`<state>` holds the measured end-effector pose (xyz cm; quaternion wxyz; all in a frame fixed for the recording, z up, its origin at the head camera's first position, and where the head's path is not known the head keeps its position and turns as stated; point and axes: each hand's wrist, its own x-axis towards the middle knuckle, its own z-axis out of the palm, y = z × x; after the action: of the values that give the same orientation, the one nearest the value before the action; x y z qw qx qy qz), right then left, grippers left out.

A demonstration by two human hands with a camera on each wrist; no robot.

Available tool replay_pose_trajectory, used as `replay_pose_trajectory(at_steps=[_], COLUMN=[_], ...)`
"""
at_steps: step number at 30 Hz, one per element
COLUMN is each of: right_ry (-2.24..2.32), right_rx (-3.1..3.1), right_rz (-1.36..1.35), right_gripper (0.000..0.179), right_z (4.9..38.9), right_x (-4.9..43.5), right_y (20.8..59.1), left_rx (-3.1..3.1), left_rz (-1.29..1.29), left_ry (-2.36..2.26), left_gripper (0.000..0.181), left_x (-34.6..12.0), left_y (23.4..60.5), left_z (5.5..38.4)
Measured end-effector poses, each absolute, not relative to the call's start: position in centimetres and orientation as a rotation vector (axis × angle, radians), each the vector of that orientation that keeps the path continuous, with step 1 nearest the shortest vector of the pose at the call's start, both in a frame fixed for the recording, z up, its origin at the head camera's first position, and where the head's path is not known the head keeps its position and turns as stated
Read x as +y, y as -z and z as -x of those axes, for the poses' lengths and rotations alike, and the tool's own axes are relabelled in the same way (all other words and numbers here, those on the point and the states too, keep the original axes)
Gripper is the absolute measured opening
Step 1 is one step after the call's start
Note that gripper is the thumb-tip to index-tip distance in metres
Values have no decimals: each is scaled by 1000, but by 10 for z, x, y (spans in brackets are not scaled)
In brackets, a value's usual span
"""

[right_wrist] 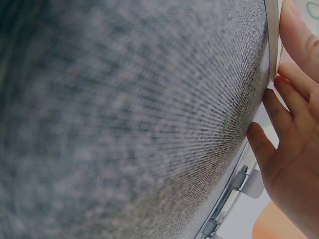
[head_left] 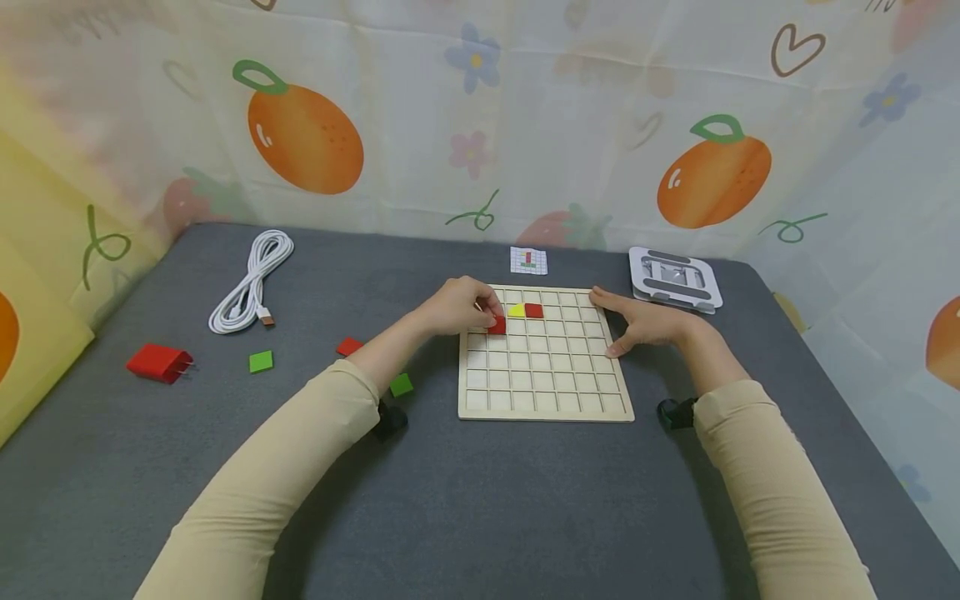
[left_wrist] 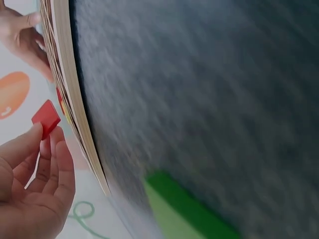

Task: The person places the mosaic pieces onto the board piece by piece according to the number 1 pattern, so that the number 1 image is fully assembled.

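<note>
1. The sleeves (head_left: 277, 475) are reaching over the grey table (head_left: 570, 517), nearer the wearer than the fingers; a black mount (head_left: 392, 422) is sitting at each wrist.
2. The near green tile (head_left: 401, 384) is lying left of the left fingers and nearer the wearer, beside the left forearm.
3. The red charger (head_left: 157, 363) is lying well left of the left fingers; the other green tile (head_left: 261, 361) is lying between it and them.
4. The loose red tile (head_left: 348, 345) is lying left of the left fingers, partly hidden by the forearm.
5. The gridded board (head_left: 547, 415) is lying flat between the 2 hands' fingers and toward the wearer.
6. The right hand (head_left: 648, 323) is touching the board's right edge, thumb and index finger standing wide apart.
7. The left hand (head_left: 459, 307) is pinching the held tile (left_wrist: 46, 118), red and tilted, between thumb and fingertips at the board's far left part; whether it is touching the board, I cannot tell.
8. The yellow piece (head_left: 516, 310) and the board's red tile (head_left: 534, 311) are lying side by side, just right of the left fingers.
9. The coiled white cable (head_left: 251, 283) is lying beyond and left of the left fingers.
10. The folded stand (head_left: 701, 282) is lying just beyond the right fingers; the card (head_left: 528, 261) is lying past the board, between the 2 hands' fingers.
11. The curtain (head_left: 412, 108) is hanging beyond all fingers.
</note>
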<state>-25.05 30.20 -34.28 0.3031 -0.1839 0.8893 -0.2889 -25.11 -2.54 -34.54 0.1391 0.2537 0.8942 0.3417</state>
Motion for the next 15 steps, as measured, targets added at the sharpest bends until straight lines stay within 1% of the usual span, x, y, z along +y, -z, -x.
replay_pose_trajectory(at_steps=[5,15], right_ry=[751,760], right_rx=[2368,2360], right_rz=[463,480], right_gripper=[113,113], right_z=[253,254], right_x=[302,303], right_y=[344,346], left_rx=[2579,2580], left_rz=[-711,-670], left_ry=[-1050,-1145], left_gripper=[15,17], left_x=[-13,9], left_y=[344,345], left_z=[247,243])
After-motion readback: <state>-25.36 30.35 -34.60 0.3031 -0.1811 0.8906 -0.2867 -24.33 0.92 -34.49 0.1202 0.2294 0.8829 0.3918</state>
